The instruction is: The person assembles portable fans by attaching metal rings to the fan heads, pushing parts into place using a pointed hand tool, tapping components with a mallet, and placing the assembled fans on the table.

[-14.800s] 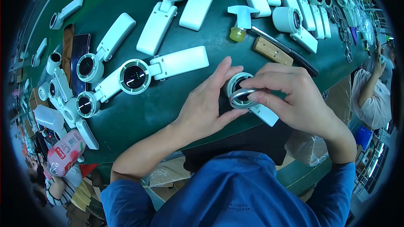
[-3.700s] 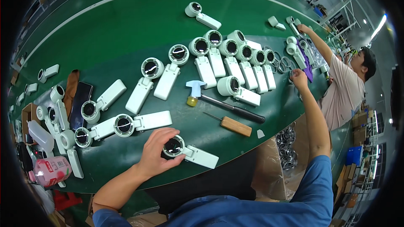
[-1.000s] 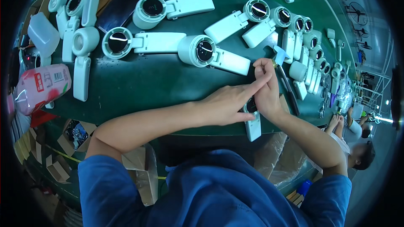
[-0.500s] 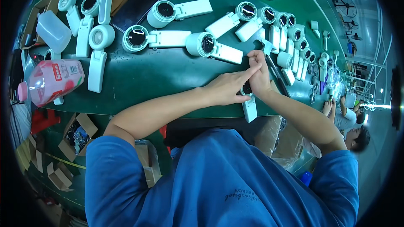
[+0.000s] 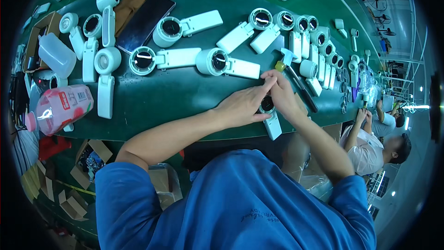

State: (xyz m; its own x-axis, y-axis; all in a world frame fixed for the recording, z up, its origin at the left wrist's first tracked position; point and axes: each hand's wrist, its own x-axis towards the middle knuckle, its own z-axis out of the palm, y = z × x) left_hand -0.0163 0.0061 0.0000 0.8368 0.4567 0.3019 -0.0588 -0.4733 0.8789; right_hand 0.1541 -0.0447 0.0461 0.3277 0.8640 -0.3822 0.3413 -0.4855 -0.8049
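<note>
Both hands gripped one white fan (image 5: 270, 116) at the table's (image 5: 185, 97) near edge. The left hand (image 5: 243, 105) clasped its round head from the left; the right hand (image 5: 284, 97) pinched it from above. A hammer (image 5: 296, 81) lay just beyond the right hand.

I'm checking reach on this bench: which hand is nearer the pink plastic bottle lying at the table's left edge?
Left. The left hand is on the small white handheld fan, far right of the pink plastic bottle; the right hand lies farther right still.
</note>
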